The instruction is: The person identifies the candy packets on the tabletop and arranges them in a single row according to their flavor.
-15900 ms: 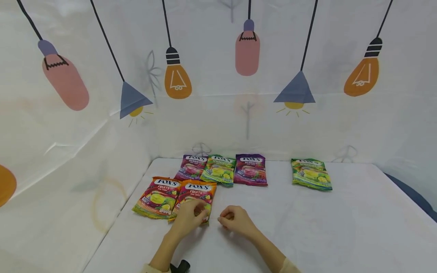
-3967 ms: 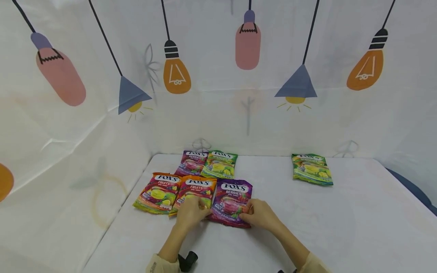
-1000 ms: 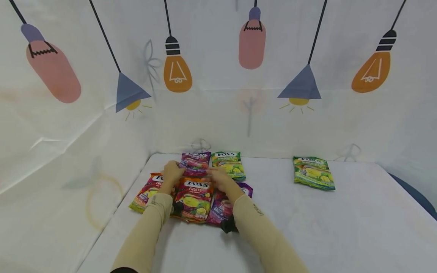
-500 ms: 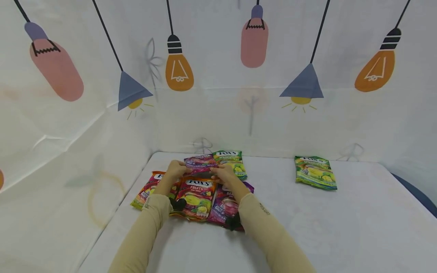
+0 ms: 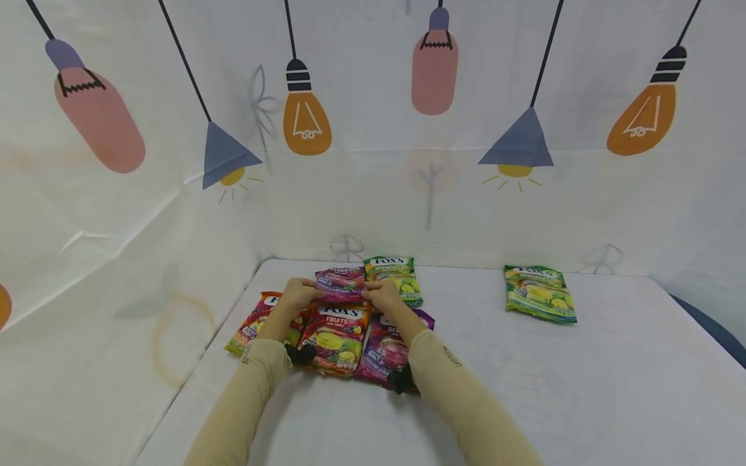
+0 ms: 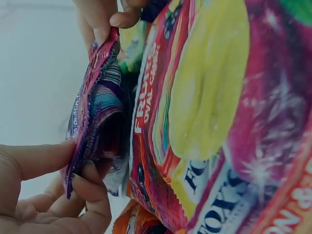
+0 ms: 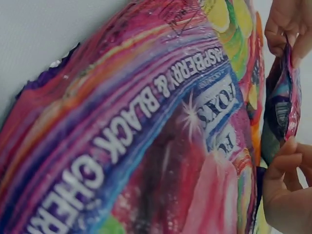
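Both hands hold a small purple berries bag [image 5: 340, 285] at the back of the group, its near edge raised. My left hand [image 5: 298, 294] pinches its left corner, and my right hand [image 5: 384, 298] pinches the right one. In the left wrist view, thumb and fingers of the left hand [image 6: 58, 190] grip the edge of the purple bag [image 6: 92, 107]. The right wrist view shows the right hand [image 7: 287, 190] at the opposite corner. Just in front lie an orange-red fruits bag [image 5: 333, 340] and another purple bag [image 5: 381, 353]; the right forearm partly covers the latter.
Another fruits bag [image 5: 250, 327] lies at the left, partly behind the left arm. A green bag [image 5: 402, 278] lies right of the held bag, and a second green bag [image 5: 539, 294] farther right on the white table [image 5: 583, 388]. A printed sheet [image 5: 373, 194] rises behind.
Since the earliest frame, a purple bag has moved from the back row to the front row's right end. Both hands have since moved to the back purple bag, gripped it and tipped its near edge up.
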Demonstrator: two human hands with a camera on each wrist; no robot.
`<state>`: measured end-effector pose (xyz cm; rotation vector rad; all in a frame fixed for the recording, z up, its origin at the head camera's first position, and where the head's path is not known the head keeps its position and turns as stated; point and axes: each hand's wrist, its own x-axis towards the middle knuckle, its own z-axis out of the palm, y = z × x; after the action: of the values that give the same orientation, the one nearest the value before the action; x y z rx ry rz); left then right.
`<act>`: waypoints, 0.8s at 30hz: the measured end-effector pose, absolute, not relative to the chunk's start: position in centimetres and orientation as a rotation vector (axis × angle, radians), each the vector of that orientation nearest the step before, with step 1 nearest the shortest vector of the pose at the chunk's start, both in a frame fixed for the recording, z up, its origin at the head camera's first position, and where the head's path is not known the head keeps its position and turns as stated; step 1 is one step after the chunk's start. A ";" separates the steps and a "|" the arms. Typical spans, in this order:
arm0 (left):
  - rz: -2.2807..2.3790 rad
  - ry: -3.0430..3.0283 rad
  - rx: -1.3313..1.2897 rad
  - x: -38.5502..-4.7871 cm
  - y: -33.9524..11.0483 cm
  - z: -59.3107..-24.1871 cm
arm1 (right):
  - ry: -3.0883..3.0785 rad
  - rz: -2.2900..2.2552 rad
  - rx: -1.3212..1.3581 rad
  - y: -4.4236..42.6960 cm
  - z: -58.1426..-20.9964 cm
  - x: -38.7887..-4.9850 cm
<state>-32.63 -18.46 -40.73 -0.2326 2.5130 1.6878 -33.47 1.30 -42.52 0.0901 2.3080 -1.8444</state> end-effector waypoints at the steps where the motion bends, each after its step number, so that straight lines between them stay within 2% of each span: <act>1: 1.693 2.517 -0.234 -32.5 -18.5 -40.7 | 2.302 -1.851 0.085 1.3 -42.4 -33.5; 15: 1.766 2.661 -0.098 -28.4 -17.3 -39.7 | 2.059 -2.012 -0.021 2.6 -41.1 -31.7; 24: 1.908 2.609 -0.150 -27.1 -16.1 -40.4 | 2.101 -1.995 -0.104 4.1 -41.2 -29.7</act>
<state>-27.05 -16.05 -40.35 -0.1502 2.6086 1.9076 -29.70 4.06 -41.18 -0.1036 2.1005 -1.9954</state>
